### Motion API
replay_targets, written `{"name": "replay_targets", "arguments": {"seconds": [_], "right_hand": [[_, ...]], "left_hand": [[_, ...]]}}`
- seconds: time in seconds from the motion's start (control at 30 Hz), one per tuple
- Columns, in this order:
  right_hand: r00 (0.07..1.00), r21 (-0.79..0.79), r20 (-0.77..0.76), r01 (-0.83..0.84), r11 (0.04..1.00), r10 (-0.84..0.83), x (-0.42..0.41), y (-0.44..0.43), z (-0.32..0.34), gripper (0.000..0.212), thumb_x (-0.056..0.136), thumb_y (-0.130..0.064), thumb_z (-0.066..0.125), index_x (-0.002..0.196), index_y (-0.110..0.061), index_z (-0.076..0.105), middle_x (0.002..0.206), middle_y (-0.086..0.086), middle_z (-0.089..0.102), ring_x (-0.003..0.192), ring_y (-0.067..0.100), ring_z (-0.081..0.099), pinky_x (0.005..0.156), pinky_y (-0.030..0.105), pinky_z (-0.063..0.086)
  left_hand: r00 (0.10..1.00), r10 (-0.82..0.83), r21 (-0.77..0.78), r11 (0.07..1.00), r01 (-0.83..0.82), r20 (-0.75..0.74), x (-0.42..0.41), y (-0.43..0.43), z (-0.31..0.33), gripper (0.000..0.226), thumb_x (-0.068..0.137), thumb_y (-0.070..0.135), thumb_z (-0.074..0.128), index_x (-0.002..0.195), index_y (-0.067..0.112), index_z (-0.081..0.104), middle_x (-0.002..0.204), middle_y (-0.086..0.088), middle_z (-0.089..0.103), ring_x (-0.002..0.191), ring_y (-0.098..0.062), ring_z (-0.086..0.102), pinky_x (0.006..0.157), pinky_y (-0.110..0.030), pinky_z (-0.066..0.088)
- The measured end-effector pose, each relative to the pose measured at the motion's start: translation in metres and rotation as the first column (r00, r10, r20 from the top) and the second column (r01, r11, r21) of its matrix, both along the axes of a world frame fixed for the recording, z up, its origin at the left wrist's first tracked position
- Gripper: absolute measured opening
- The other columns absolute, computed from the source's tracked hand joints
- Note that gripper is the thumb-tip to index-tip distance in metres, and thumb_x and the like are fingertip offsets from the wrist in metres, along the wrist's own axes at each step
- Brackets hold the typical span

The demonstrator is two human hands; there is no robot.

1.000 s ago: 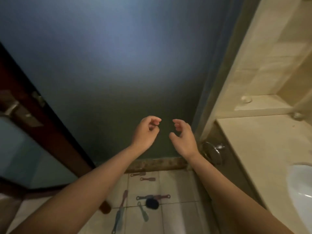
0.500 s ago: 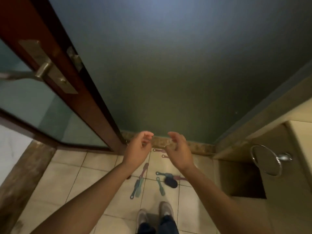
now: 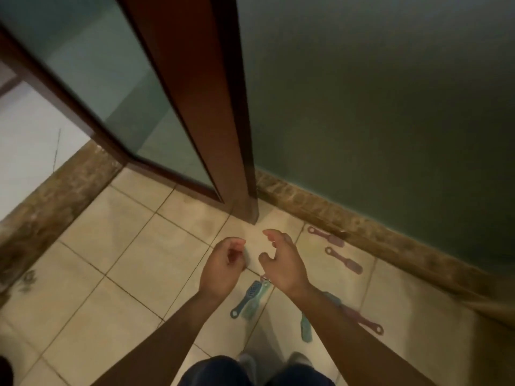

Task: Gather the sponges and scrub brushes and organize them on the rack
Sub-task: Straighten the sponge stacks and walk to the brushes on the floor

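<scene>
Several scrub brushes lie on the beige tiled floor (image 3: pixel 117 240) below my hands. A blue brush (image 3: pixel 246 298) and a pale green brush (image 3: pixel 256 303) lie side by side under my wrists. Two pink brushes (image 3: pixel 326 236) (image 3: pixel 344 260) lie near the skirting at the right. Another pink brush (image 3: pixel 362 320) and a green brush (image 3: pixel 305 328) are partly hidden by my right forearm. My left hand (image 3: pixel 223 267) and my right hand (image 3: pixel 282 263) hover above the floor, fingers loosely curled, holding nothing. No rack or sponge is visible.
A brown-framed glass door (image 3: pixel 178 87) stands ahead, its edge meeting the floor near my hands. A dark green wall (image 3: pixel 376 93) with a brown stone skirting (image 3: pixel 376 238) runs along the right. My shoes (image 3: pixel 274 363) show at the bottom edge.
My view has tilted down from the wall to the floor, and the counter and round mirror have left the frame. Both hands stayed empty and dropped toward the brushes.
</scene>
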State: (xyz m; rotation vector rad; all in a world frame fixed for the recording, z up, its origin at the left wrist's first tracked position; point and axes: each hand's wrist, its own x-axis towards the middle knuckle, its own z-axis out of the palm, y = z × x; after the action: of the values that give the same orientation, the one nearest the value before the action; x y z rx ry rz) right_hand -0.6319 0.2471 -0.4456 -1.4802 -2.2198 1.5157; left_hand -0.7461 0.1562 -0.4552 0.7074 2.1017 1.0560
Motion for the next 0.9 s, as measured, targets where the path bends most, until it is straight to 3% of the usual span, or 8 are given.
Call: {"name": "replay_targets", "arguments": {"seconds": [0.03,0.1,0.17,0.33,0.47,0.6,0.77,0.9], "right_hand": [[1.0,0.003,0.005,-0.019,1.0,0.019,-0.008,0.001,-0.029,0.051,0.084,-0.022,0.057,0.134,-0.029,0.048,0.13,-0.003,0.05,0.12,0.017,0.051,0.105,0.045,0.039],[0.998,-0.005,0.009,-0.055,0.998,0.055,-0.023,0.004,-0.087,0.05,0.087,-0.021,0.058,0.136,-0.027,0.048,0.131,-0.002,0.05,0.122,0.017,0.05,0.101,0.032,0.038],[0.997,-0.02,0.006,-0.083,0.996,0.083,-0.037,0.007,-0.141,0.05,0.089,-0.017,0.058,0.137,-0.024,0.047,0.132,0.0,0.05,0.123,0.016,0.05,0.092,0.022,0.037],[0.986,-0.059,-0.008,-0.166,0.984,0.165,-0.064,0.012,-0.251,0.051,0.089,-0.018,0.059,0.137,-0.021,0.046,0.131,0.006,0.05,0.121,0.021,0.051,0.105,0.033,0.042],[0.98,-0.097,-0.006,-0.199,0.975,0.199,-0.078,0.016,-0.3,0.051,0.089,-0.02,0.06,0.138,-0.024,0.045,0.135,0.003,0.05,0.12,0.022,0.054,0.104,0.04,0.046],[0.983,-0.191,-0.031,-0.185,0.964,0.182,-0.089,0.014,-0.327,0.053,0.092,-0.013,0.056,0.142,-0.024,0.04,0.14,0.002,0.049,0.126,0.024,0.051,0.106,0.043,0.045],[0.989,-0.346,-0.071,-0.144,0.927,0.127,-0.093,0.005,-0.349,0.059,0.091,-0.004,0.05,0.146,-0.019,0.034,0.137,0.0,0.05,0.125,0.024,0.05,0.11,0.045,0.04],[0.986,-0.4,-0.151,0.005,0.916,-0.072,-0.089,-0.004,-0.349,0.035,0.09,-0.001,0.046,0.119,-0.02,0.053,0.12,0.003,0.06,0.113,0.021,0.056,0.104,0.04,0.044]], "left_hand": [[1.0,0.02,-0.008,1.0,-0.02,-0.003,-0.006,-0.001,-0.027,0.032,0.085,-0.005,0.057,0.095,0.025,0.06,0.096,0.004,0.064,0.082,0.007,0.06,0.072,-0.005,0.044],[1.0,0.028,-0.036,0.999,-0.029,-0.012,-0.021,-0.003,-0.085,0.029,0.085,-0.001,0.058,0.097,0.025,0.06,0.098,0.006,0.063,0.088,0.001,0.061,0.075,-0.01,0.047],[0.999,0.003,-0.081,0.997,-0.007,-0.049,-0.038,-0.003,-0.145,0.028,0.085,0.004,0.06,0.103,0.025,0.061,0.105,0.005,0.062,0.096,-0.008,0.061,0.088,-0.025,0.051],[0.995,-0.005,-0.145,0.989,-0.009,-0.096,-0.066,0.0,-0.246,0.032,0.082,0.005,0.061,0.108,0.024,0.057,0.112,0.0,0.057,0.096,-0.014,0.06,0.092,-0.04,0.052],[0.989,-0.042,-0.255,0.967,0.005,-0.139,-0.076,0.001,-0.285,0.041,0.085,0.011,0.063,0.123,0.02,0.053,0.125,-0.002,0.051,0.097,-0.015,0.058,0.09,-0.037,0.052],[0.986,-0.038,-0.332,0.943,-0.018,-0.163,-0.08,0.004,-0.31,0.053,0.085,0.016,0.062,0.135,0.019,0.044,0.136,-0.006,0.04,0.111,-0.025,0.057,0.094,-0.04,0.049],[0.976,0.192,-0.328,0.933,-0.148,0.106,-0.076,0.001,-0.332,0.066,0.09,0.014,0.058,0.147,0.007,0.027,0.14,-0.016,0.047,0.122,-0.029,0.051,0.097,-0.033,0.042],[0.933,0.312,-0.248,0.932,-0.264,0.181,-0.065,0.002,-0.328,0.058,0.093,0.022,0.057,0.145,0.008,0.035,0.137,-0.012,0.05,0.12,-0.026,0.052,0.091,-0.028,0.041]]}}
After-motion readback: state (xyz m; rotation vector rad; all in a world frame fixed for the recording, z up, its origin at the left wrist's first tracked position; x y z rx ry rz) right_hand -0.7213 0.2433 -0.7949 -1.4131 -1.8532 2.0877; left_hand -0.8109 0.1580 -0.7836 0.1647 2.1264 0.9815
